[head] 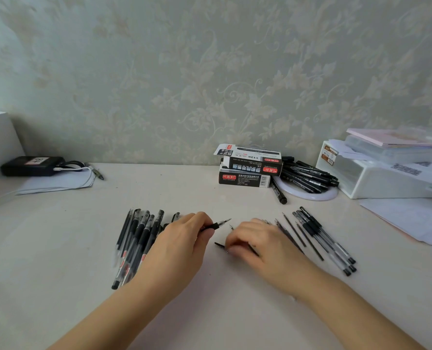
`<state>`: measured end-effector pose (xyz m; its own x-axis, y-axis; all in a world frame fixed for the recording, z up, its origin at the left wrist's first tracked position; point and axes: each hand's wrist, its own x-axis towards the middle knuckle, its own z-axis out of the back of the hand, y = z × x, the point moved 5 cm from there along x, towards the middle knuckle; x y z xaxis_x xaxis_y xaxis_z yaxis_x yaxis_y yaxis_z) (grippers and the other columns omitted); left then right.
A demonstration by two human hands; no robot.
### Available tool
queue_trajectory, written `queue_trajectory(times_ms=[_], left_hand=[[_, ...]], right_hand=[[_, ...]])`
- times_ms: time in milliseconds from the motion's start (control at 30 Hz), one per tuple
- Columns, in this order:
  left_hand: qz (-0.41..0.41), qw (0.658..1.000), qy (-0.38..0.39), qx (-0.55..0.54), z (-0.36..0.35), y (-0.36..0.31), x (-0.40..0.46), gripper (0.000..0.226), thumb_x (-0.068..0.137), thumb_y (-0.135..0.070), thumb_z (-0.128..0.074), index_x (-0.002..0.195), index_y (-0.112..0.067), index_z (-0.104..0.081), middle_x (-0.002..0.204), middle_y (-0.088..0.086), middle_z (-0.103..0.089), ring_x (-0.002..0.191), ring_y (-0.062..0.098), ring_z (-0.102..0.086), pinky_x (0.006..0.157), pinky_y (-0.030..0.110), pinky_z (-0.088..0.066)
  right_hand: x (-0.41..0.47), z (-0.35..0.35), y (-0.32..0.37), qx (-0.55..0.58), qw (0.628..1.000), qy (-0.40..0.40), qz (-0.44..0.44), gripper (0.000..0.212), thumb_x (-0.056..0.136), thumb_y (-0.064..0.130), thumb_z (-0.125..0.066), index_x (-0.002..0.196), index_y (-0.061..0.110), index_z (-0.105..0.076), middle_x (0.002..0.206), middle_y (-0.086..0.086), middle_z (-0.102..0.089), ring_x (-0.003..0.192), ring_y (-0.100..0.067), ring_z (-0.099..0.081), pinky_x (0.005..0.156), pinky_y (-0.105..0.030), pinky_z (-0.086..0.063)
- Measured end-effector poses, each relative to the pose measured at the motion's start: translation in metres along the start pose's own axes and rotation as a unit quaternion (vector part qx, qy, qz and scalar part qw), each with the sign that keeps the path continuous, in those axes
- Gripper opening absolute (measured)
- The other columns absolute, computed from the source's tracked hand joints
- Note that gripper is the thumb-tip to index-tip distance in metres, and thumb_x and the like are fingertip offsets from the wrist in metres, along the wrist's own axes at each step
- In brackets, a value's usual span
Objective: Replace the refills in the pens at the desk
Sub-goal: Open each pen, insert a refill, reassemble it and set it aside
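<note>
My left hand [184, 238] grips a black pen [217, 225] whose tip points up and to the right. Beside it my right hand [255, 242] rests on the desk with curled fingers pinching a thin refill [231, 227]; a small black cap piece [219, 245] lies at its fingertips. A row of several black gel pens [136, 238] lies to the left, partly under my left hand. Several loose refills [295, 231] and some clear-barrelled pens [328, 243] lie to the right.
Two stacked pen boxes [247, 165] stand at the back by the wall, next to a heap of black pens on a white ring [308, 178]. A white storage box [386, 173] and papers [412, 218] fill the right. A black device with cable [33, 165] sits back left.
</note>
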<state>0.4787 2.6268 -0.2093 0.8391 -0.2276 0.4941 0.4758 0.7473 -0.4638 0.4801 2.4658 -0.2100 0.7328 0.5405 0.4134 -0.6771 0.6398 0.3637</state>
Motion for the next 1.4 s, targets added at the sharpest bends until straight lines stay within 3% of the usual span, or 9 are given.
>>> queue_trajectory(times_ms=[200, 333, 433, 600, 833, 967, 1133, 1300, 1400], left_hand=[[-0.001, 1.0, -0.002, 0.002, -0.001, 0.001, 0.0, 0.008, 0.097, -0.026, -0.051, 0.095, -0.023, -0.058, 0.081, -0.014, -0.056, 0.075, 0.007, -0.05, 0.066, 0.026, -0.041], [-0.012, 1.0, -0.005, -0.007, 0.0, -0.001, 0.0, 0.009, 0.097, -0.027, -0.051, 0.095, -0.024, -0.058, 0.082, -0.014, -0.058, 0.075, 0.006, -0.051, 0.067, 0.028, -0.044], [-0.047, 0.999, 0.001, -0.019, 0.001, -0.009, 0.001, 0.011, 0.098, -0.03, -0.048, 0.097, -0.025, -0.058, 0.083, -0.015, -0.058, 0.075, 0.007, -0.053, 0.066, 0.029, -0.045], [-0.065, 0.997, 0.017, -0.03, 0.0, -0.015, -0.001, 0.009, 0.099, -0.031, -0.047, 0.098, -0.028, -0.056, 0.085, -0.013, -0.057, 0.077, 0.009, -0.053, 0.067, 0.03, -0.045], [-0.019, 1.0, -0.01, 0.015, 0.005, -0.009, -0.002, 0.014, 0.095, -0.043, -0.047, 0.091, -0.031, -0.054, 0.079, -0.019, -0.055, 0.077, -0.004, -0.05, 0.057, 0.016, -0.037], [0.007, 0.999, -0.051, 0.013, 0.013, -0.01, -0.001, 0.021, 0.091, -0.049, -0.046, 0.084, -0.031, -0.055, 0.077, -0.017, -0.056, 0.064, 0.007, -0.053, 0.058, 0.032, -0.048], [-0.014, 0.999, -0.042, -0.009, 0.015, -0.02, -0.002, 0.019, 0.087, -0.051, -0.054, 0.083, -0.034, -0.061, 0.075, -0.018, -0.055, 0.062, 0.008, -0.05, 0.055, 0.029, -0.046], [-0.021, 0.997, -0.068, 0.0, 0.02, -0.02, 0.001, 0.011, 0.089, -0.036, -0.063, 0.081, -0.029, -0.066, 0.074, -0.012, -0.055, 0.059, 0.011, -0.049, 0.055, 0.034, -0.047], [0.057, 0.985, -0.159, 0.03, 0.044, 0.006, 0.006, 0.008, 0.087, -0.03, -0.065, 0.081, -0.025, -0.068, 0.075, -0.008, -0.058, 0.065, 0.018, -0.055, 0.059, 0.033, -0.046]], right_hand=[[0.001, -0.005, 0.001, -0.024, 0.999, 0.02, 0.028, 0.008, 0.091, 0.02, -0.065, 0.095, 0.019, -0.072, 0.09, 0.009, -0.063, 0.087, -0.01, -0.048, 0.079, -0.014, -0.036], [0.001, 0.004, -0.011, 0.097, 0.984, -0.102, -0.105, 0.004, 0.085, 0.029, -0.073, 0.089, 0.028, -0.073, 0.082, 0.013, -0.067, 0.079, -0.004, -0.058, 0.07, -0.013, -0.041], [-0.001, 0.005, -0.024, 0.298, 0.916, -0.136, -0.23, 0.005, 0.085, 0.031, -0.074, 0.087, 0.027, -0.075, 0.081, 0.007, -0.075, 0.073, -0.002, -0.066, 0.069, -0.014, -0.049], [-0.004, -0.007, -0.024, 0.489, 0.822, -0.088, -0.278, 0.019, 0.08, 0.031, -0.073, 0.092, 0.015, -0.077, 0.085, -0.004, -0.075, 0.072, -0.008, -0.061, 0.069, -0.021, -0.05], [-0.012, 0.02, -0.046, 0.54, 0.704, -0.337, -0.315, 0.014, 0.102, 0.017, -0.048, 0.098, 0.008, -0.056, 0.088, -0.011, -0.075, 0.068, -0.011, -0.067, 0.063, -0.02, -0.055], [-0.013, 0.021, -0.043, 0.515, 0.728, -0.334, -0.307, 0.015, 0.102, 0.017, -0.05, 0.1, 0.003, -0.056, 0.081, -0.009, -0.075, 0.068, -0.012, -0.068, 0.062, -0.019, -0.056], [0.0, 0.003, -0.018, 0.549, 0.78, -0.185, -0.235, 0.015, 0.097, 0.015, -0.057, 0.097, 0.001, -0.06, 0.091, -0.016, -0.075, 0.079, -0.022, -0.072, 0.069, -0.022, -0.056], [0.002, 0.005, -0.016, 0.552, 0.783, -0.175, -0.226, 0.019, 0.091, 0.021, -0.062, 0.097, 0.003, -0.063, 0.092, -0.016, -0.075, 0.08, -0.023, -0.073, 0.07, -0.023, -0.057], [-0.003, 0.014, -0.028, 0.361, 0.875, -0.189, -0.26, 0.01, 0.088, 0.027, -0.07, 0.089, 0.017, -0.067, 0.081, 0.0, -0.075, 0.068, -0.012, -0.067, 0.065, -0.02, -0.054]])
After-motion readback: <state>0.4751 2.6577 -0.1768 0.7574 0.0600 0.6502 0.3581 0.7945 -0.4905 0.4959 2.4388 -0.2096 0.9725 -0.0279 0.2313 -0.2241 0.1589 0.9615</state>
